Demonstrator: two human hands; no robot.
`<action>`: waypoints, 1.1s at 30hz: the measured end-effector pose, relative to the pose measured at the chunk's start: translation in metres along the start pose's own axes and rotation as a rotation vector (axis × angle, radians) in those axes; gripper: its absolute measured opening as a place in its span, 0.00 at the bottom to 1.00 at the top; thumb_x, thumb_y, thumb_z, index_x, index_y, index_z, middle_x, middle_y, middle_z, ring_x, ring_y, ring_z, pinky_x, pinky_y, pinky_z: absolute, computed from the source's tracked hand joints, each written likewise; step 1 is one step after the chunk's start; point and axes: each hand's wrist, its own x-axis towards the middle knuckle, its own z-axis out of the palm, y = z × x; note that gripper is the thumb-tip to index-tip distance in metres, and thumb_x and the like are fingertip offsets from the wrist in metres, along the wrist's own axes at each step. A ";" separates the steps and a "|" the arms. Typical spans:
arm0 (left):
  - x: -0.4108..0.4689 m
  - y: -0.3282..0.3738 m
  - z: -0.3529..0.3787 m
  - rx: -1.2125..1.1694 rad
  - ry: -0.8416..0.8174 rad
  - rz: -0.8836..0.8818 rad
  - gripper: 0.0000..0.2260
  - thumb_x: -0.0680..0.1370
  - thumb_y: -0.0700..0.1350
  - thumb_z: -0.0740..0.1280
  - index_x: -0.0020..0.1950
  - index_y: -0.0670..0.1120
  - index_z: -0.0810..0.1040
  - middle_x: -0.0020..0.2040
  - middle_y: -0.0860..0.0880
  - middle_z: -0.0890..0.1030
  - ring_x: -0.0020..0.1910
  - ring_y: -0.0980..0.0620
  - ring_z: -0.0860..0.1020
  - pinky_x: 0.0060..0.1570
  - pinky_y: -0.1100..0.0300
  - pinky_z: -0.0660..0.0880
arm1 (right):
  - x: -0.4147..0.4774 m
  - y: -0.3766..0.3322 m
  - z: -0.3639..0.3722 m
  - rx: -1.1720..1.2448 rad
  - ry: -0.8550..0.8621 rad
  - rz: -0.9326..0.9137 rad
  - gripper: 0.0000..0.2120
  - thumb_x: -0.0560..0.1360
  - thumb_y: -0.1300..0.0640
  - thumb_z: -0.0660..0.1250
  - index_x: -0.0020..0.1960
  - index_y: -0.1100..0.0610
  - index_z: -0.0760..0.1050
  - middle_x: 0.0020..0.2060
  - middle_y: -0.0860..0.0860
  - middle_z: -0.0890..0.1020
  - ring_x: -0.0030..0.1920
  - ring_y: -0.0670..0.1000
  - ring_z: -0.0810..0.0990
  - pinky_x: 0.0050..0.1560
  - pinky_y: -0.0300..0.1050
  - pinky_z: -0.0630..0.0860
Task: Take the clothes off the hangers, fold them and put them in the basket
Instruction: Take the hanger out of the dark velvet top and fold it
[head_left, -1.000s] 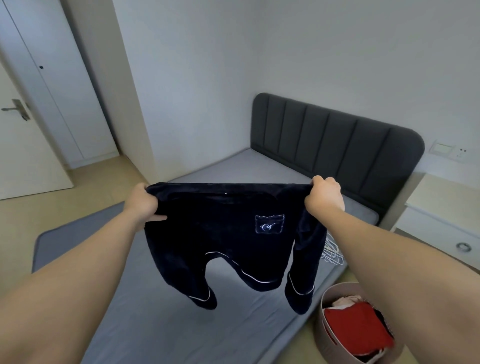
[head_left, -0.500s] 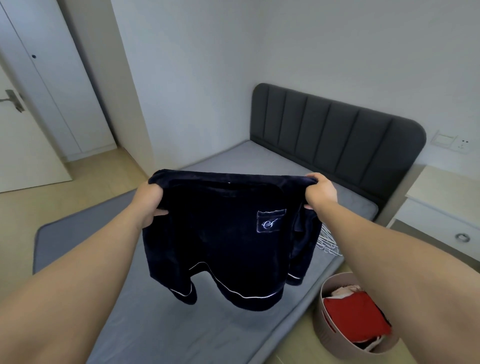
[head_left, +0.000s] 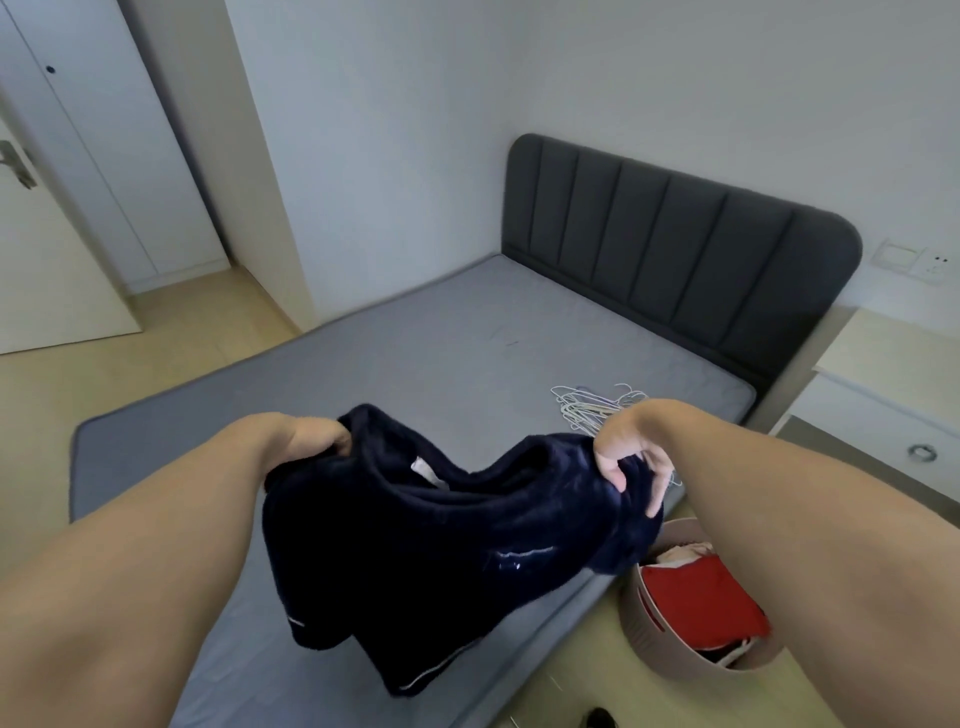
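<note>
You're mid-fold here, left hand (head_left: 311, 439) and right hand (head_left: 626, 457) both pinching the navy top (head_left: 431, 545) just left of the basket (head_left: 654, 623), so next you'd double it over.

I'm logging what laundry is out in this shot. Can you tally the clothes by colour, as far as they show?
Navy: 1, the navy top held in both hands.
Red: 1, the red garment in the basket.
White or cream: at least 1, the pale cloth in the basket, count unclear.
Total: at least 3.

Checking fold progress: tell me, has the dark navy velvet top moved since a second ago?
Yes. The dark navy velvet top has come down toward the grey mattress, its hem now resting on it.
</note>
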 end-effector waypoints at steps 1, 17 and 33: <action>0.000 0.000 0.002 0.048 -0.034 -0.035 0.13 0.74 0.45 0.61 0.49 0.37 0.80 0.46 0.35 0.84 0.44 0.39 0.81 0.47 0.54 0.75 | 0.001 -0.001 0.001 -0.027 -0.074 0.056 0.39 0.65 0.77 0.60 0.74 0.61 0.61 0.72 0.70 0.60 0.52 0.77 0.76 0.54 0.72 0.76; 0.142 0.040 -0.024 0.274 0.186 -0.156 0.23 0.77 0.52 0.59 0.67 0.41 0.75 0.64 0.40 0.78 0.61 0.41 0.77 0.62 0.49 0.73 | 0.102 -0.061 -0.053 -0.020 0.002 -0.011 0.27 0.72 0.70 0.64 0.70 0.62 0.67 0.72 0.60 0.63 0.61 0.69 0.74 0.40 0.58 0.84; 0.535 0.192 0.188 0.624 0.334 0.059 0.34 0.77 0.45 0.64 0.80 0.47 0.51 0.81 0.46 0.50 0.75 0.42 0.61 0.69 0.45 0.66 | 0.557 -0.028 -0.029 0.015 0.265 -0.235 0.26 0.74 0.61 0.65 0.72 0.59 0.65 0.67 0.60 0.71 0.64 0.61 0.74 0.65 0.53 0.73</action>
